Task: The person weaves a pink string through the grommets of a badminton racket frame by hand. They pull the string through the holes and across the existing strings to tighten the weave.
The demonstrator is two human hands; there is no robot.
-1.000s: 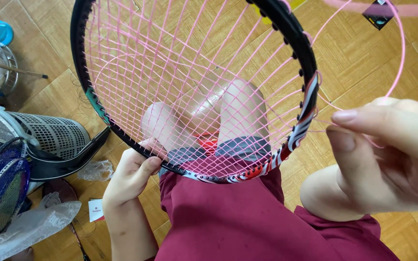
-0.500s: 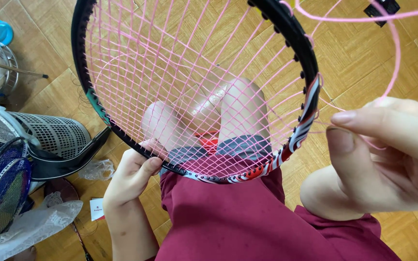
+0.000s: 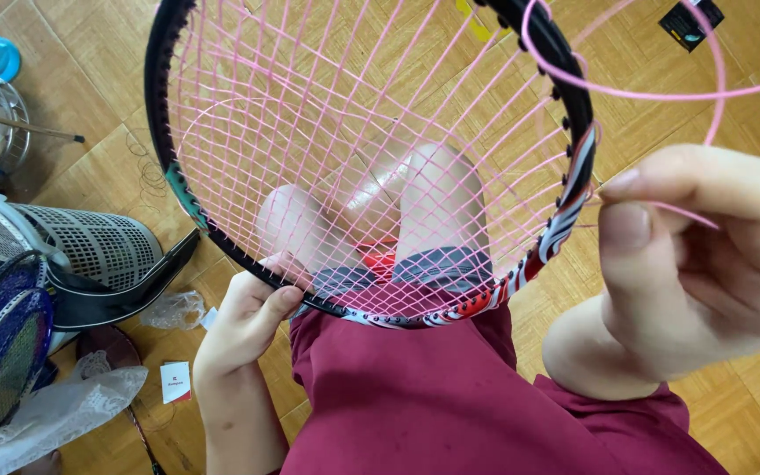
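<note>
Nearest, the left hand (image 3: pixel 244 321) clamps the lower rim of the black racket frame (image 3: pixel 162 149) above the lap. To the right, the right hand (image 3: pixel 697 255) pinches the loose pink string (image 3: pixel 644 93) between thumb and forefinger, just beside the frame's right edge. Farther left, spare rackets (image 3: pixel 2 343) and a mesh basket (image 3: pixel 90 242) rest on the wooden floor (image 3: pixel 653 132).

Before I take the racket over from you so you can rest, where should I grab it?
Grip the bare black frame on its outer left edge, coming from the left. The left hand already pinches the lower rim, and the right hand holds the loose pink string at the right side, where it loops outward.
</note>
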